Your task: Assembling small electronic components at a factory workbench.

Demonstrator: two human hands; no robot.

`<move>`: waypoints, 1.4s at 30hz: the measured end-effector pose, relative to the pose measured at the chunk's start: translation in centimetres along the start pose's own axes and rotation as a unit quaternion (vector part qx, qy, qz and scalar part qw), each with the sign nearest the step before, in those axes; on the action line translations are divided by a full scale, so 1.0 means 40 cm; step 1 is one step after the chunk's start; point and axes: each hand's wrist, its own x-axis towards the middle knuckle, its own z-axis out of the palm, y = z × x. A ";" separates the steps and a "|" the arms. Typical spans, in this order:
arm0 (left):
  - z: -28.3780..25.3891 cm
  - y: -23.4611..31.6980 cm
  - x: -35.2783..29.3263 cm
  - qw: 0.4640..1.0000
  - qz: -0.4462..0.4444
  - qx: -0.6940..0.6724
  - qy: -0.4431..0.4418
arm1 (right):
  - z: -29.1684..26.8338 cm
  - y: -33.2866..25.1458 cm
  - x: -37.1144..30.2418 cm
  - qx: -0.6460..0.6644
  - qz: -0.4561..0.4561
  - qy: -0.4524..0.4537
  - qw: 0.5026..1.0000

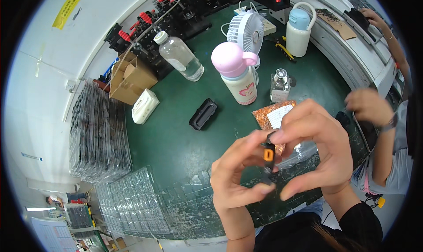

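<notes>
Above the front of the green table, my left hand (240, 175) is closed on a small black part (268, 164) with an orange rectangular ring (268, 154) on its side. My right hand (320, 141) curls round from the other side, its fingertips pressed on the part's upper end and its thumb apart from it. Fingers hide some of the part, and its exact kind does not show. Just beyond my hands lies a clear bag of small orange pieces (262, 118) with a white label. Another clear plastic bag (299, 156) lies partly behind my right hand.
A black oblong tray (203, 114) lies mid-table. Behind stand a pink-capped bottle (238, 82), a small glass bottle (280, 86), a white fan (246, 31) and a large clear bottle (180, 56). Stacked plastic trays (99, 133) stand left. A co-worker's hand (369, 106) is at the right.
</notes>
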 end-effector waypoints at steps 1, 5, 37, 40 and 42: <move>0.010 0.006 0.006 0.993 -0.044 -0.113 0.001 | -0.007 -0.013 -0.001 -0.156 -0.079 0.014 0.985; -0.001 0.027 0.010 0.984 -0.103 -0.141 0.033 | 0.032 0.030 0.015 -0.343 -0.190 0.040 0.919; 0.043 0.076 -0.026 0.969 0.111 0.094 0.201 | 0.076 0.056 -0.002 -0.254 -0.367 0.045 0.894; -0.005 0.081 -0.017 0.971 0.136 0.127 0.151 | 0.038 0.025 -0.012 -0.284 -0.352 0.032 0.891; -0.041 0.059 -0.012 0.982 0.097 0.093 0.135 | -0.007 -0.003 -0.033 -0.296 -0.343 0.023 0.891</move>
